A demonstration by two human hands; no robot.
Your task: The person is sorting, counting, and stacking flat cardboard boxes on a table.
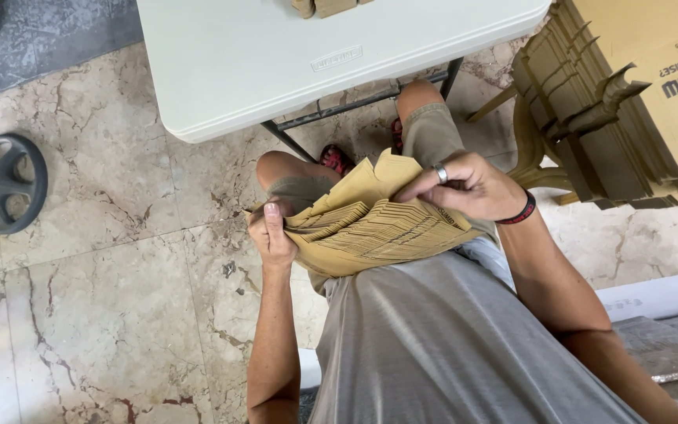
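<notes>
Bags, a fanned brown paper stack, lie on the seated person's lap, the left hand clenched on one edge and the right hand pinching a top sheet. Beyond stands a white table on marble floor, with what seem folded cartons at right.

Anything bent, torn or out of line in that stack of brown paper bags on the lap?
Nothing looks torn. The stack of brown paper bags is fanned out, not squared: the left hand grips one end while the right hand lifts the top bag, which curls upward. In the cardboard box, several flat pieces stick out bent.
</notes>
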